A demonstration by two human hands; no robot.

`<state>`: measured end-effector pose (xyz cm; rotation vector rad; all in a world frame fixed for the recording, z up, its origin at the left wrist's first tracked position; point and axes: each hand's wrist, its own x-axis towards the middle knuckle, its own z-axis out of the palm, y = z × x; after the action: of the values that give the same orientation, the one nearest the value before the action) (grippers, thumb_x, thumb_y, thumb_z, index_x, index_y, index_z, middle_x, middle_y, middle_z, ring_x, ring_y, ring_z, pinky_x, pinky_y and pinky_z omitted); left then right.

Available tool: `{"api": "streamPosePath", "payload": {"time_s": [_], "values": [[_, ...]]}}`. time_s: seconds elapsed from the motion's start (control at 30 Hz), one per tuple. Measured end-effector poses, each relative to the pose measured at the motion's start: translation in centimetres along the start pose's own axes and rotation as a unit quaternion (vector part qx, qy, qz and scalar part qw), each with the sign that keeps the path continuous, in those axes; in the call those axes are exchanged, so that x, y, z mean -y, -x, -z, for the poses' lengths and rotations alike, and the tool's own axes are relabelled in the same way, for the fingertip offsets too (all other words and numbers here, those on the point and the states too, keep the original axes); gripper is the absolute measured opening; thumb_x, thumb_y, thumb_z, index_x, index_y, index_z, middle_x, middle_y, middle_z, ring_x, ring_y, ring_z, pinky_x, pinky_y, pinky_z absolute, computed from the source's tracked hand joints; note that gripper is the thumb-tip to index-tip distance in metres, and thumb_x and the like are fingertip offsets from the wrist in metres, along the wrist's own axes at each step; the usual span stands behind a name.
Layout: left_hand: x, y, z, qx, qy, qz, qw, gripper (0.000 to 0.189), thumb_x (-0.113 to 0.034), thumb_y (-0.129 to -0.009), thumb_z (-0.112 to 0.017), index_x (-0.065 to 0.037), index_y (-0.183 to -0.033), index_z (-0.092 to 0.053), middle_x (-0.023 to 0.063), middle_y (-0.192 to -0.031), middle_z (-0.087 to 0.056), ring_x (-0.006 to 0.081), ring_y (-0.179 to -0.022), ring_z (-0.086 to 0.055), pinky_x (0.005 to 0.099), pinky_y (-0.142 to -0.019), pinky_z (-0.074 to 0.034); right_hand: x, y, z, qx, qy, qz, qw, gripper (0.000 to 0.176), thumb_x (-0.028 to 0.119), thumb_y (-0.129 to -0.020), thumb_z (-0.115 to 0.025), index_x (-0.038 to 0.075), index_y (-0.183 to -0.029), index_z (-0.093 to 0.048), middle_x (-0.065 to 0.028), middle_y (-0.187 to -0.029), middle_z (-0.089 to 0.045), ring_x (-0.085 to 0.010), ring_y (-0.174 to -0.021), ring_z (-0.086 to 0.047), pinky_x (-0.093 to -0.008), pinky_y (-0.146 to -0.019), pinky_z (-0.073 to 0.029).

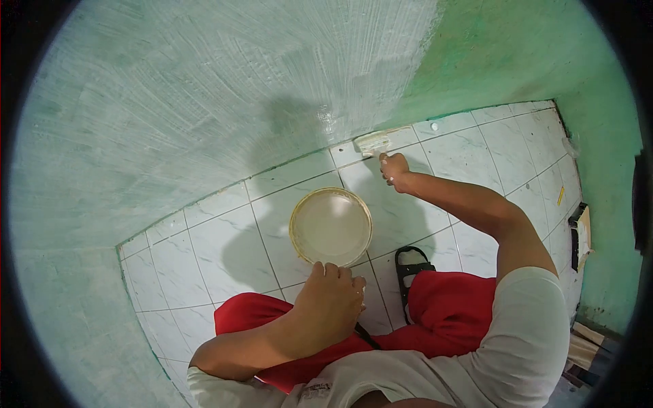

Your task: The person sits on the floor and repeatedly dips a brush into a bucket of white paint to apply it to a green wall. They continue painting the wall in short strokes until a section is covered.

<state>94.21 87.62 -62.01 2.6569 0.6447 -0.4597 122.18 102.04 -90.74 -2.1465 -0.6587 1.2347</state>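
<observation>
My right hand (394, 170) is closed around the handle of a wide flat paintbrush (372, 143), its paint-covered head low by the foot of the wall. White smears mark the fingers. On the floor in front of me stands a round bucket (291, 234) with a yellowish rim, holding milky white paint (331, 228). My left hand (332, 296) is at the bucket's near rim, fingers curled and also dotted with white; its palm side is hidden, so whether it grips the rim cannot be seen. The wall (224, 88) is coated in streaky white.
Green wall (517, 54) shows to the right of the white coat. White marbled tiles (204, 265) cover the floor. A small white round item (434, 126) lies near the wall, a yellow strip (560, 196) farther right. My sandalled foot (410, 262) is beside the bucket.
</observation>
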Motion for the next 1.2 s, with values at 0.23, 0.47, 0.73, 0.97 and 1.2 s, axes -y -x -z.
{"api": "streamPosePath", "payload": {"time_s": [0.23, 0.47, 0.73, 0.97, 1.2], "values": [[0.2, -0.8, 0.1, 0.001, -0.001, -0.023, 1.000, 0.037, -0.036, -0.089, -0.067, -0.003, -0.105, -0.066, 0.0099, -0.088, -0.063, 0.0250, -0.085, -0.059, 0.0386, -0.077, -0.044, 3.3, 0.8, -0.5, -0.029, -0.034, 0.016, 0.999, 0.043, 0.032, -0.092, -0.058, -0.009, -0.081, -0.061, -0.0165, -0.069, -0.064, -0.0231, -0.050, -0.058, -0.0395, -0.043, -0.043], [0.0, 0.2, 0.1, -0.018, -0.007, -0.018, 1.000, 0.039, -0.036, -0.090, -0.066, -0.003, -0.109, -0.066, 0.0112, -0.090, -0.063, 0.0261, -0.089, -0.060, 0.0402, -0.080, -0.045, 4.1, 5.8, 4.2, 0.020, -0.108, 0.057, 0.992, 0.033, 0.031, -0.093, -0.057, -0.001, -0.083, -0.054, -0.0053, -0.065, -0.054, -0.0137, -0.048, -0.048, -0.0321, -0.038, -0.035], [-0.5, 0.1, 0.4, 0.001, -0.010, 0.000, 1.000, 0.040, -0.037, -0.090, -0.066, -0.002, -0.111, -0.066, 0.0114, -0.092, -0.064, 0.0263, -0.090, -0.060, 0.0405, -0.082, -0.045, 1.4, 1.8, 0.4, 0.007, -0.039, -0.001, 0.999, 0.032, 0.031, -0.093, -0.056, 0.001, -0.083, -0.056, -0.0041, -0.065, -0.052, -0.0132, -0.047, -0.045, -0.0314, -0.038, -0.035], [-0.7, -0.3, 0.0, -0.011, -0.010, -0.008, 1.000, 0.040, -0.037, -0.089, -0.067, -0.002, -0.109, -0.065, 0.0113, -0.091, -0.063, 0.0261, -0.089, -0.060, 0.0402, -0.081, -0.045, 5.5, 2.4, -0.1, 0.021, -0.118, 0.014, 0.993, 0.033, 0.029, -0.092, -0.058, 0.000, -0.078, -0.055, -0.0071, -0.065, -0.055, -0.0159, -0.047, -0.049, -0.0339, -0.039, -0.038], [-0.7, 0.2, 0.2, 0.008, -0.008, 0.007, 1.000, 0.039, -0.036, -0.089, -0.067, -0.003, -0.108, -0.066, 0.0114, -0.091, -0.063, 0.0260, -0.090, -0.060, 0.0396, -0.081, -0.045, 3.8, 6.6, 3.9, 0.017, -0.119, 0.060, 0.991, 0.035, 0.030, -0.092, -0.059, 0.001, -0.073, -0.055, -0.0046, -0.061, -0.053, -0.0142, -0.045, -0.047, -0.0337, -0.038, -0.037]]}}
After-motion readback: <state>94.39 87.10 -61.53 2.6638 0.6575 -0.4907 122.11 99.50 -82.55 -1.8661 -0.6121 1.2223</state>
